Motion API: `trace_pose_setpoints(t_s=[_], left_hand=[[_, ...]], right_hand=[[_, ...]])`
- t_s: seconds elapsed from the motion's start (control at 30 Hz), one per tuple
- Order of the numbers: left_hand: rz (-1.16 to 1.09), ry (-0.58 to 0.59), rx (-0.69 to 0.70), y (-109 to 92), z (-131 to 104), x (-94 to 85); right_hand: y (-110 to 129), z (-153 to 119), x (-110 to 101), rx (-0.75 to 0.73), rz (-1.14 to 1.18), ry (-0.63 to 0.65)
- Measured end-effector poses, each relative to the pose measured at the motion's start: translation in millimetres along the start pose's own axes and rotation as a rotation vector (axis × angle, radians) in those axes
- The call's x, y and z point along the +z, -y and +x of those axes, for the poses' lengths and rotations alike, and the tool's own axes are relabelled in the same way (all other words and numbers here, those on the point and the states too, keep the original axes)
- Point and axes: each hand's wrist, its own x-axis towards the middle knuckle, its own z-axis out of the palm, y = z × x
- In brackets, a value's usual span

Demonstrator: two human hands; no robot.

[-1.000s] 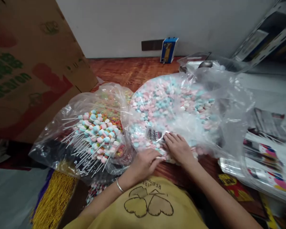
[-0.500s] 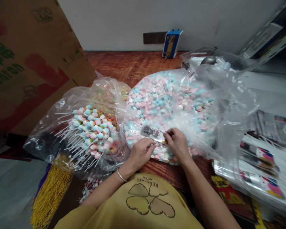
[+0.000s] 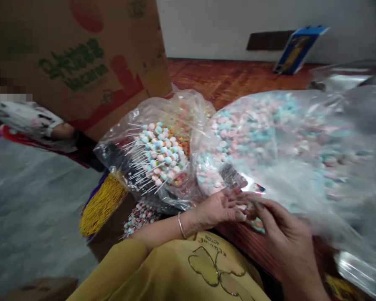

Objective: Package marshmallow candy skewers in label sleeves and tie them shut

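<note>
My left hand lies palm up with its fingers spread, near the lower edge of a big clear bag of pink, blue and white candies. Over its fingertips, my right hand is pinched; whatever is between its fingers is too small to make out. A small clear packet with a printed label rests on the big bag just beyond my left fingers. To the left, a bundle of candy skewers with white sticks lies on another clear bag.
A large cardboard box stands at the left rear. A blue box is by the wall. Yellow fringe hangs at lower left. Part of another person, an arm, shows at far left.
The view has swung left, so things appear further right. My left hand has turned palm up with fingers spread, and my right hand has come over it, away from the packet.
</note>
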Motion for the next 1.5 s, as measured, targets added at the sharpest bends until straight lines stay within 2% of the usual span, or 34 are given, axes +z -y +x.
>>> trace_pose_setpoints(t_s=[0.13, 0.3, 0.37, 0.43, 0.53, 0.63, 0.7, 0.77, 0.87, 1.03, 1.13, 1.23, 1.3, 1.33, 1.4, 1.5], left_hand=[[-0.042, -0.267, 0.182, -23.6, -33.8, -7.0], [0.057, -0.665, 0.542, -60.5, -94.2, -49.3], [0.114, -0.806, 0.673, -73.6, -115.2, -66.1], [0.142, -0.922, 0.778, -83.0, -131.1, -77.3], [0.133, -1.017, 0.837, -88.9, -145.0, -84.7], [0.137, -1.042, 0.813, -87.9, -150.9, -87.7], [0.141, -1.054, 0.802, -86.7, -152.2, -90.4], [0.134, -1.069, 0.796, -86.7, -152.0, -93.5], [0.126, -1.086, 0.79, -88.9, -148.5, -96.8], [0.163, -1.063, 0.781, -95.7, -143.7, -93.0], [0.18, -1.021, 0.782, -102.1, -145.3, -87.2], [0.153, -0.956, 0.751, -107.4, -139.7, -79.6], [0.086, -0.909, 0.693, -107.3, -126.0, -73.3], [0.042, -0.883, 0.659, -105.6, -115.9, -69.7], [-0.046, -0.825, 0.588, -98.5, -90.7, -61.5], [-0.131, -0.735, 0.461, -79.7, -49.2, -45.4]], right_hand=[[15.6, 0.8, 34.9, -0.126, 0.045, 0.174], [61.7, 25.8, 82.7, -0.264, 0.121, 0.261], [81.4, 43.3, 108.5, -0.299, 0.166, 0.341], [97.3, 64.1, 141.1, -0.258, 0.192, 0.465], [116.2, 95.3, 193.5, -0.156, 0.141, 0.65], [132.7, 116.5, 229.8, -0.299, -0.21, 0.625], [140.7, 121.3, 239.5, -0.398, -0.446, 0.609], [144.3, 119.2, 240.5, -0.421, -0.559, 0.608], [141.5, 109.0, 236.8, -0.449, -0.591, 0.629], [129.8, 98.5, 240.0, -0.61, -0.628, 0.728], [120.3, 99.3, 233.2, -0.589, -0.585, 0.672], [103.5, 92.6, 201.9, -0.512, -0.236, 0.453], [88.1, 79.9, 167.5, -0.423, 0.122, 0.291], [79.4, 71.5, 148.0, -0.37, 0.243, 0.269], [59.9, 52.0, 109.4, -0.299, 0.317, 0.276], [24.6, 22.3, 66.0, -0.358, 0.114, 0.229]])
